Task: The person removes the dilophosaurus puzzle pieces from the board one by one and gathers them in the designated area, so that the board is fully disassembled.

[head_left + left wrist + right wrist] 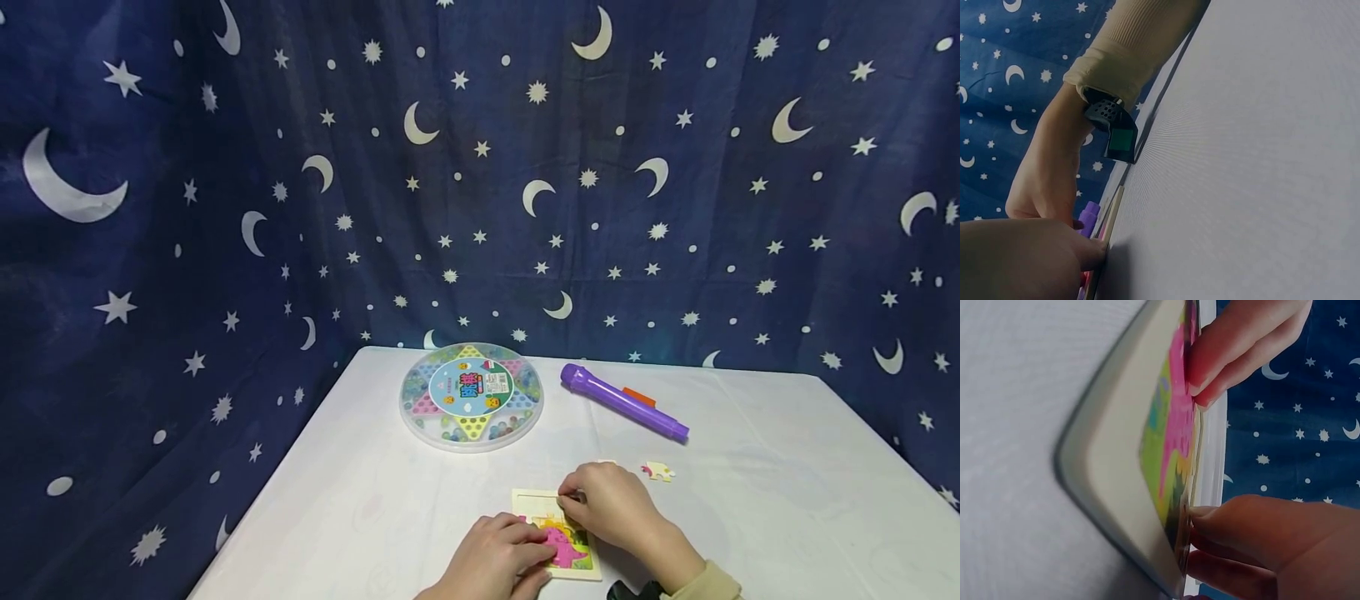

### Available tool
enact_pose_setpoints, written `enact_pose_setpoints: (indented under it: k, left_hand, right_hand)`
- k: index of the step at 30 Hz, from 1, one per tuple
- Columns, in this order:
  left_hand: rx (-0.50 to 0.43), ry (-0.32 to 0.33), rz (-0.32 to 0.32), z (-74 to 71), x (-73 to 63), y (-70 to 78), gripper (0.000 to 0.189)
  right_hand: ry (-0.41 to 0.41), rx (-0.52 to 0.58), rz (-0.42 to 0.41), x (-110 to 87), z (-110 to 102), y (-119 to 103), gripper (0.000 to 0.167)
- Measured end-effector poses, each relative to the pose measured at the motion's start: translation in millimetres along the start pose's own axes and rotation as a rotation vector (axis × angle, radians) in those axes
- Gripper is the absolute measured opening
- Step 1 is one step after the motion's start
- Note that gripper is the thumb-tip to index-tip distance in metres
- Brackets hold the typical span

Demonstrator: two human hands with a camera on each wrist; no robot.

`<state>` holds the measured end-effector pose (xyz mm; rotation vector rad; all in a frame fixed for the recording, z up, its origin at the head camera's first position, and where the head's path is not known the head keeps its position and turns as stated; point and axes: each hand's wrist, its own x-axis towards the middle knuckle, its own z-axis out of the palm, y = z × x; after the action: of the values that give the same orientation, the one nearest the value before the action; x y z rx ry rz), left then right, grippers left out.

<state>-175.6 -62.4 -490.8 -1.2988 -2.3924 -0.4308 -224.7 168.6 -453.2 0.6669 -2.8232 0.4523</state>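
Note:
A jigsaw puzzle in a pale wooden tray [592, 574] lies at the near middle of the table, with a pink dinosaur [564, 552] partly put together. My left hand [487, 560] rests on its left side; extended fingers [1235, 356] press the picture, and the thumb touches the tray's near edge in the left wrist view. At the tray's far right corner is my right hand [613, 502], its thumb and fingers bent and touching the puzzle. Whether a piece is between them is hidden. One loose puzzle piece [658, 472] lies beyond the right hand.
Behind the puzzle is a round Chinese checkers box [471, 397] with marbles inside. A purple toy microphone [622, 402] with an orange part lies to its right. White cloth [780, 483] covers the table, and a dark blue star-and-moon curtain [480, 192] hangs behind it.

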Motion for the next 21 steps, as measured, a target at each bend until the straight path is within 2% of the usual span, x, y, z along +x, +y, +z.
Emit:
enact_pose_setpoints:
  k: [11, 17, 21]
  left_hand:
    - [0.019, 0.004, -0.004, 0.3, 1.0, 1.8, 0.026]
    - [0.170, -0.093, -0.053, 4.6, 2.2, 11.4, 0.040]
    - [0.227, -0.151, -0.058, 8.0, 1.8, 15.5, 0.049]
  right_hand:
    - [0.019, 0.039, -0.068, -0.3, -0.6, 3.6, 0.007]
    - [0.012, 0.055, -0.052, -0.7, -0.6, 5.4, 0.003]
    - [0.000, 0.082, -0.056, 0.0, 0.4, 7.5, 0.004]
